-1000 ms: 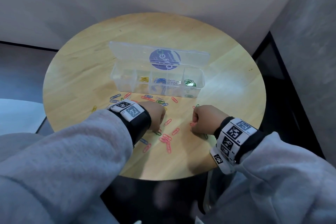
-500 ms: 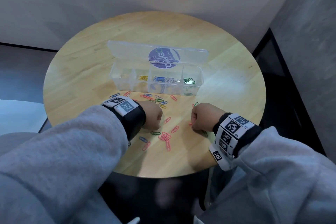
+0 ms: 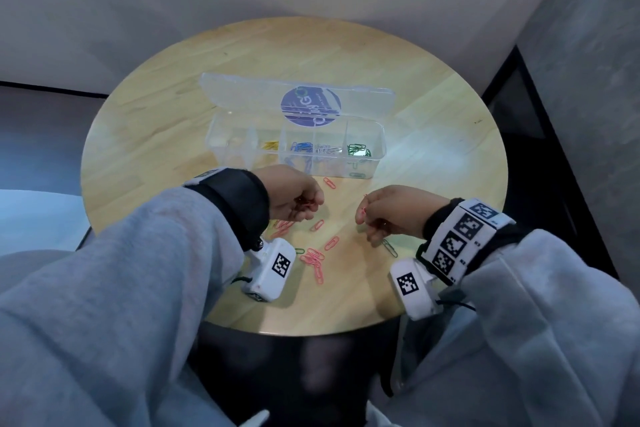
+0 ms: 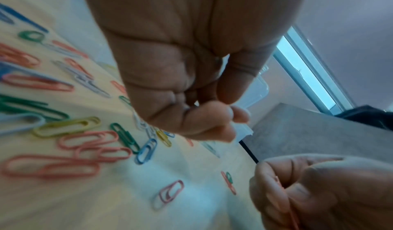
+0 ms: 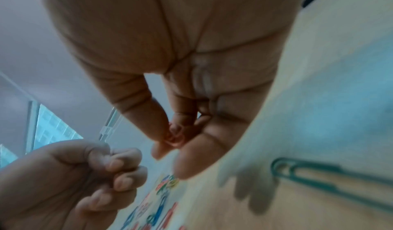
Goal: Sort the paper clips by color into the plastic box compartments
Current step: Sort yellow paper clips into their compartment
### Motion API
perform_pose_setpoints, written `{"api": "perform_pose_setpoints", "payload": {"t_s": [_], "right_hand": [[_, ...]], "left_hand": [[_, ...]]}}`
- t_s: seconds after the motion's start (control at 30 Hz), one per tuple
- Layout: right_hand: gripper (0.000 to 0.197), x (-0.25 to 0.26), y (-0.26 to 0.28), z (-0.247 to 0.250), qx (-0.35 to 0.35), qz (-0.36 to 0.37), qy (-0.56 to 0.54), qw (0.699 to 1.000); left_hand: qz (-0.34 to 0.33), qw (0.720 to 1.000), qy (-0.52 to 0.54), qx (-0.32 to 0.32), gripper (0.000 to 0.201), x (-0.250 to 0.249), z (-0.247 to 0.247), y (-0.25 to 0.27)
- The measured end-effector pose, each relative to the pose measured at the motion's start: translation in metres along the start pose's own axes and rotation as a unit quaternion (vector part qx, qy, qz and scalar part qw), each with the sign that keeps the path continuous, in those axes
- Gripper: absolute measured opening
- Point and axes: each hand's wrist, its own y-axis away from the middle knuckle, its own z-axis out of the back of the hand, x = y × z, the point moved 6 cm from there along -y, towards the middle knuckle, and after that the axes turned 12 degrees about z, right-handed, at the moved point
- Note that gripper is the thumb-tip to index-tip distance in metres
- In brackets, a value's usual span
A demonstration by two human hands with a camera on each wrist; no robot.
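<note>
The clear plastic box point(image 3: 367, 168) stands open mid-table, holding yellow clips point(image 3: 272, 145), blue clips point(image 3: 301, 147), white clips point(image 3: 327, 149) and green clips point(image 3: 358, 151) in separate compartments. My left hand point(image 3: 310, 203) hovers just in front of it, turned inward, its fingers curled round a few red-pink clips point(image 3: 304, 201). In the left wrist view my left hand point(image 4: 212, 112) hides them. My right hand point(image 3: 363, 215) pinches a pink clip point(image 5: 174, 137) between thumb and forefinger. Loose pink clips point(image 3: 313, 258) lie between the hands.
The box lid point(image 3: 242, 94) with a purple sticker leans back behind the compartments. A green clip point(image 3: 389, 248) lies under my right hand. Mixed loose clips point(image 4: 68, 126) are scattered under my left wrist. The round wooden table point(image 3: 433, 107) ends close to my body; walls stand behind.
Both hands have lifted off the table and rolled inward, each holding pink clips. The left hand has moved up toward the box.
</note>
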Motion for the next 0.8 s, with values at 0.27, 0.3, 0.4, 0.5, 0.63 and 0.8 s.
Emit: {"api": "perform_pose_setpoints", "payload": {"t_s": [0.27, 0.3, 0.4, 0.5, 0.63, 0.8], "right_hand": [[0.019, 0.009, -0.005, -0.02, 0.044, 0.049, 0.082, 0.994], [0.018, 0.011, -0.006, -0.021, 0.046, 0.069, 0.183, 0.98], [0.01, 0.019, -0.008, -0.029, 0.055, 0.121, 0.369, 0.92], [0.006, 0.019, -0.013, -0.034, 0.054, 0.136, 0.416, 0.898], [0.024, 0.017, -0.019, -0.033, 0.047, 0.132, 0.415, 0.899], [0.02, 0.015, -0.019, -0.037, 0.064, 0.13, 0.429, 0.892]], "left_hand": [[-0.025, 0.908, -0.384, -0.166, 0.011, -0.006, -0.002, -0.008], [-0.025, 0.895, -0.412, -0.172, 0.014, -0.005, -0.004, -0.009], [-0.03, 0.879, -0.441, -0.181, 0.032, -0.008, -0.012, -0.013], [-0.035, 0.874, -0.446, -0.187, 0.034, -0.011, -0.018, -0.015], [-0.021, 0.86, -0.478, -0.18, 0.022, -0.01, -0.021, -0.02], [-0.005, 0.844, -0.506, -0.176, 0.022, -0.007, -0.016, -0.018]]}}
